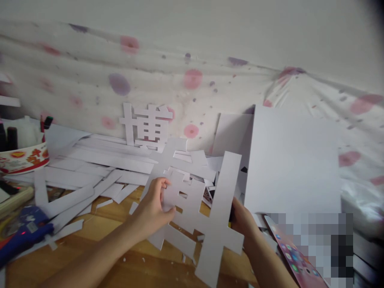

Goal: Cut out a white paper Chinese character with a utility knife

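The left hand (156,202) grips the left part of a white cut-out (218,212), fingers curled at its edge and thumb against its face. The cut-out is tilted above the table (162,274), extending to the right of this grip. The right hand (242,218) is at the far right edge of the cut-out, partly behind it; its fingers are hidden, so its closure cannot be determined. A dark item with a yellow part shows beside it, mostly covered.

Beyond the left-hand grip, a second cut-out (128,126) stands upright before a spotted sheet (192,102). Left of the grip: white strips (111,158), a tub (28,158) and a blue tool (33,226). Right of the right hand: a board (295,160), upright, and a phone (295,254), nearer the viewer.
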Tool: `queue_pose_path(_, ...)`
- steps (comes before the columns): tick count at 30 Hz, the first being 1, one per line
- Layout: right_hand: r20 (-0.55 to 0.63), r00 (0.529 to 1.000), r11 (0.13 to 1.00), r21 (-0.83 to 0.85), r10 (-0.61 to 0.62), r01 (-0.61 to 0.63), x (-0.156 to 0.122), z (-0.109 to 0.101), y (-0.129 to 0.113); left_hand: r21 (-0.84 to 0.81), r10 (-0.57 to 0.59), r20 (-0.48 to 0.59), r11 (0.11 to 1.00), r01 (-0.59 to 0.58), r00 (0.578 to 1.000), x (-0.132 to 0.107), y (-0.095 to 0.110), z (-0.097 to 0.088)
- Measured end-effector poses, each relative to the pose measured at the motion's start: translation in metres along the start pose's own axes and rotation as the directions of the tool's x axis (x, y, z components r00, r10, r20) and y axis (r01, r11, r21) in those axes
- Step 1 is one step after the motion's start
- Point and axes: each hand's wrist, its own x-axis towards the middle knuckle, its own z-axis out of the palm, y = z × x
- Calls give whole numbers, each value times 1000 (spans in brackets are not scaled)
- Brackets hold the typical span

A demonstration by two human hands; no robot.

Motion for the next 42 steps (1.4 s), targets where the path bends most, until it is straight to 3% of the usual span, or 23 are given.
queue_pose_path(3,-15,993,990,82,117,-115,-1,1,1,10,7,-40,1000,-6,999,2,-4,2)
queue_pose_path(9,-22,1000,993,119,-1,4,7,-6,12,81,43,-19,996,-42,999,4,-9,3)
queue_pose_path(18,-67,998,981,193,-21,34,9,-6,12,164,53,-39,985,-46,998,3,-2,-1)
queue_pose_path(26,-121,993,975,220,10,17,12,-7,12,65,-11,-23,998,13,1000,5,-4,0)
queue_pose_path(31,-62,994,962,263,93,-74,12,-10,11,-26,-75,55,997,76,996,6,-1,-5)
queue_pose_path(35,-27,994,953,290,102,-90,7,-9,7,-24,-108,72,994,110,992,6,1,-7)
queue_pose_path(42,-100,984,937,331,149,-109,-1,-3,-2,5,-116,69,993,116,991,9,-6,-5)
